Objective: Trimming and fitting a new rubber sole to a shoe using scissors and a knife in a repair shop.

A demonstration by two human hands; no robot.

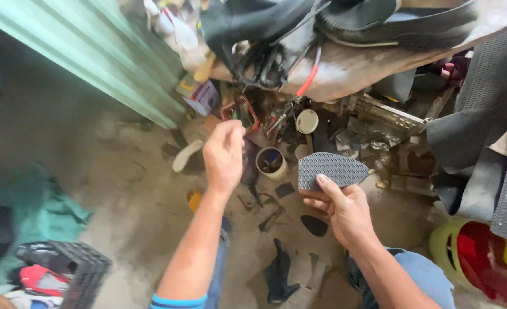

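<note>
Low over the littered floor, the right hand (345, 212) pinches a grey, diamond-textured rubber sole piece (329, 170) at its lower edge; keep it steady. At ten o'clock, the left hand (223, 154) is loosely curled, apparently empty.

Both bare forearms reach forward and down from the bottom edge of the view. The left hand (224, 155) is raised, its back turned toward the camera, fingers curled together into a loose pinch at the top, the wrist nearly straight. The right hand (344, 210) sits lower and to the right, thumb laid forward and fingers curled beneath in a closed grip, its forearm angled in from the lower right corner.
</note>
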